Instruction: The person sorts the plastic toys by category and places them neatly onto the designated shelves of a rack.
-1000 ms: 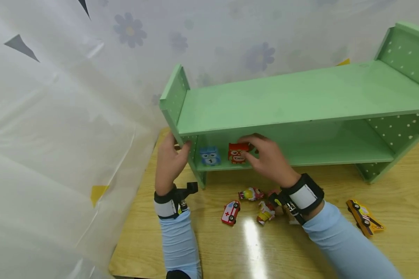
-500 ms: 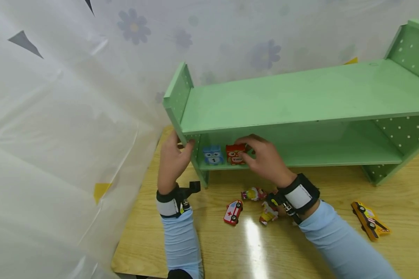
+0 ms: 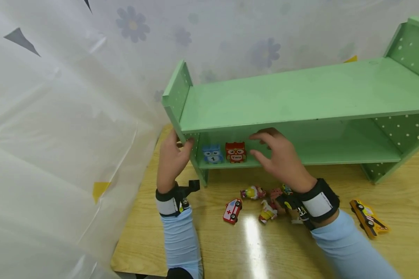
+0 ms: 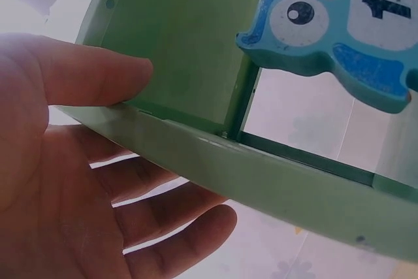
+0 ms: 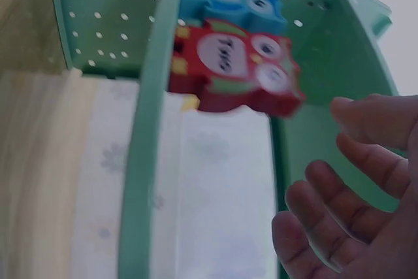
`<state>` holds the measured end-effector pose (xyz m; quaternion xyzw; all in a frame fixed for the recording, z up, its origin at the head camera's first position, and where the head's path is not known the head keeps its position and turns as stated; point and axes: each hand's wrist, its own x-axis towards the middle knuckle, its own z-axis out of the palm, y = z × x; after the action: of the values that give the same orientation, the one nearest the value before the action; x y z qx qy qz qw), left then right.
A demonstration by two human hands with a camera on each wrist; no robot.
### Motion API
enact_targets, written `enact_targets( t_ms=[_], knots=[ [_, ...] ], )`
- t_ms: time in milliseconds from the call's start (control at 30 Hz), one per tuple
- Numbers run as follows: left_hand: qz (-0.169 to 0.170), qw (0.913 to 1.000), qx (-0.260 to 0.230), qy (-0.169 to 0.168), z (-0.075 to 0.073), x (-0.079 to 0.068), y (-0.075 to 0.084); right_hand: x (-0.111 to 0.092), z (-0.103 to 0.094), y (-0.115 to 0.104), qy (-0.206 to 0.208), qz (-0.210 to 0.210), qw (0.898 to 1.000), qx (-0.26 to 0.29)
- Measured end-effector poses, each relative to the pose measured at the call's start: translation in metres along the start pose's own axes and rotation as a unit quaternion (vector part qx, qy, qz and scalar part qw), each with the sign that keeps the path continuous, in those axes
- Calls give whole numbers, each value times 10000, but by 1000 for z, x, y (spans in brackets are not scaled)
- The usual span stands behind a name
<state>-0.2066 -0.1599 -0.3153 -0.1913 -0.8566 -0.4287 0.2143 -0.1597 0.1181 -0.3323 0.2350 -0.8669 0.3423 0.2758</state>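
A blue owl block (image 3: 212,154) marked 1 and a red owl block (image 3: 235,152) marked "Two" stand side by side at the left end of the green shelf's lower board (image 3: 321,157). My left hand (image 3: 172,162) holds the shelf's left side panel (image 4: 196,148), thumb on the inner face and fingers along the outside. Just right of the red owl is my right hand (image 3: 281,159), its thumb and fingers spread with nothing between them. In the right wrist view a gap shows between the fingertips (image 5: 346,109) and the red block.
On the wooden table (image 3: 153,240) in front of the shelf lie an ambulance toy (image 3: 232,211), several small figures (image 3: 253,192) partly hidden by the right wrist, and a yellow truck toy (image 3: 369,219). A plastic-covered wall (image 3: 230,38) stands behind.
My right hand has let go of the red owl block and drawn back to the right. Just before, it shifted that block slightly left towards the blue one. The left hand keeps its place.
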Motion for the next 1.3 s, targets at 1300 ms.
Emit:
enact_targets(
  t_ms=[1300],
  knots=[
    [-170,9998,-58,-86,-12,0,-10,-220,-117,104,-1001,3355,9231,-1588]
  ],
)
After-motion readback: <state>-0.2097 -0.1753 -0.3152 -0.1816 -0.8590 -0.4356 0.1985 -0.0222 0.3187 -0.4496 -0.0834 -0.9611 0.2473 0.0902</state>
